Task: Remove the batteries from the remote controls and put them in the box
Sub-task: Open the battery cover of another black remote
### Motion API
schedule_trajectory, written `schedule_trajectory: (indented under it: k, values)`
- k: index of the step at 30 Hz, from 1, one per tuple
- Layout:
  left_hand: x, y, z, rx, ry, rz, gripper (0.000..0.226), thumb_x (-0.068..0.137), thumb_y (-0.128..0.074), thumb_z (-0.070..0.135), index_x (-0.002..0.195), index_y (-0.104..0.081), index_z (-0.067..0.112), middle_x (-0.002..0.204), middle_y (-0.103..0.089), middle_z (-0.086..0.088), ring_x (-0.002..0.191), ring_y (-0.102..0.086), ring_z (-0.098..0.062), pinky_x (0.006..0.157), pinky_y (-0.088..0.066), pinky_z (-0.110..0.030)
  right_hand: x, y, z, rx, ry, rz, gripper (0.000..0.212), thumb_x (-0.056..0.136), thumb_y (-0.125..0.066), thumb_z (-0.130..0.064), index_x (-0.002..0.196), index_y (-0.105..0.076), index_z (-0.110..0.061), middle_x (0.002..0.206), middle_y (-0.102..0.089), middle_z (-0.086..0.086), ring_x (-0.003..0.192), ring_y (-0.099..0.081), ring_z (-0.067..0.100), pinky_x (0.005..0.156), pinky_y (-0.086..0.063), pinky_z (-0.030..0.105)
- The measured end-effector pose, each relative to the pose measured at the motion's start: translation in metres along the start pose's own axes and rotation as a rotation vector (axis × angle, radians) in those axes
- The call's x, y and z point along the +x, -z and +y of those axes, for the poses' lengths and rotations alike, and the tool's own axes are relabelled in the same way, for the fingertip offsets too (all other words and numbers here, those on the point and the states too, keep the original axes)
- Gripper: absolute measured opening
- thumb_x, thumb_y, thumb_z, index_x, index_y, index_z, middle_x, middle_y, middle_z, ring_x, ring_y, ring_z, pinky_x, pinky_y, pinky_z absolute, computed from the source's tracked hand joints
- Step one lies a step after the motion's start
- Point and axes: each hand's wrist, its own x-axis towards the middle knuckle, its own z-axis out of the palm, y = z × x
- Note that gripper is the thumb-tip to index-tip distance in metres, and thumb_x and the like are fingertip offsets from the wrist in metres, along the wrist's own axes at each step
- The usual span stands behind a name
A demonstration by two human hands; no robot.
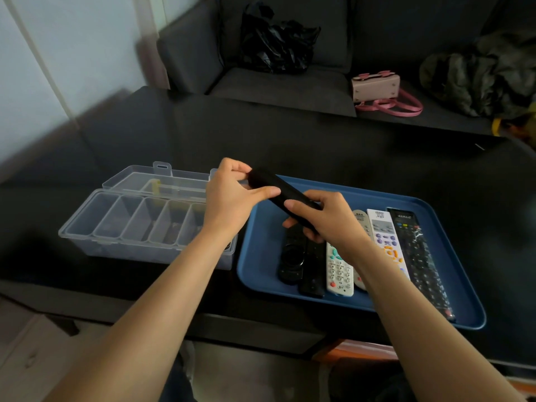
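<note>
1. Left hand [232,195] and right hand [324,219] both grip a black remote [278,190] above the tray [261,250].
2. Tray holds six remotes [339,268].
3. Clear box [139,224] open beside the tray; dark items inside, possibly batteries.

Black table [290,140], clear box [130,227], blue tray [435,317]

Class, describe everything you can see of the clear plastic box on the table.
The clear plastic box is long, transparent and split into a row of narrow compartments. Its hinged lid, with a latch tab, lies open behind it. It stands on the dark table, beside the blue tray. The left hand hides its right end; dark contents show dimly.
</note>
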Motion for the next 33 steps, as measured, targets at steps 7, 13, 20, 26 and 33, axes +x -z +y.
schedule_trajectory:
  k: [7,13,20,26,33]
  values:
    - [-0.001,0.002,0.004,-0.017,-0.003,-0.019,0.043,0.06,-0.086,0.026,0.095,-0.062,0.02,0.099,-0.067,0.004,0.094,-0.065,-0.01,0.086,-0.054,-0.033,-0.001,0.0,0.0,-0.041,0.021,0.02,0.018,0.091,-0.061,-0.026,0.094,-0.064,-0.008,0.073,-0.073,0.009,0.04,-0.042,0.013,0.038,-0.032,0.02]
    - [0.002,0.004,0.001,-0.087,0.022,0.024,0.036,0.061,-0.085,0.026,0.087,-0.061,0.022,0.099,-0.067,-0.001,0.093,-0.065,-0.013,0.085,-0.053,-0.033,-0.004,0.0,0.001,-0.041,0.057,0.017,0.018,0.091,-0.061,-0.029,0.093,-0.064,-0.011,0.071,-0.073,0.006,0.042,-0.044,0.015,0.04,-0.034,0.021]
    - [0.002,-0.001,0.002,-0.289,0.156,-0.112,0.046,0.063,-0.083,0.029,0.104,-0.063,0.02,0.099,-0.066,-0.001,0.098,-0.063,-0.016,0.088,-0.052,-0.036,-0.007,-0.008,-0.005,0.25,-0.076,-0.26,0.022,0.101,-0.041,-0.018,0.112,-0.053,-0.002,0.09,-0.072,0.012,0.06,-0.064,0.016,0.056,-0.057,0.028]
    - [0.001,0.0,0.008,-0.366,0.14,-0.082,0.023,0.073,-0.077,0.013,0.093,-0.066,0.009,0.085,-0.066,-0.008,0.084,-0.067,-0.02,0.069,-0.056,-0.027,-0.008,-0.008,-0.004,0.219,-0.035,-0.223,0.022,0.099,-0.047,-0.023,0.107,-0.054,-0.004,0.077,-0.067,0.011,0.045,-0.045,0.015,0.041,-0.037,0.023]
    - [0.0,-0.002,0.009,-0.383,0.15,-0.075,0.019,0.076,-0.075,0.02,0.091,-0.067,0.011,0.088,-0.068,-0.011,0.087,-0.069,-0.021,0.067,-0.056,-0.025,-0.008,-0.01,-0.006,0.181,-0.007,-0.117,0.026,0.096,-0.052,-0.028,0.099,-0.059,-0.003,0.068,-0.068,0.011,0.036,-0.046,0.015,0.038,-0.039,0.022]
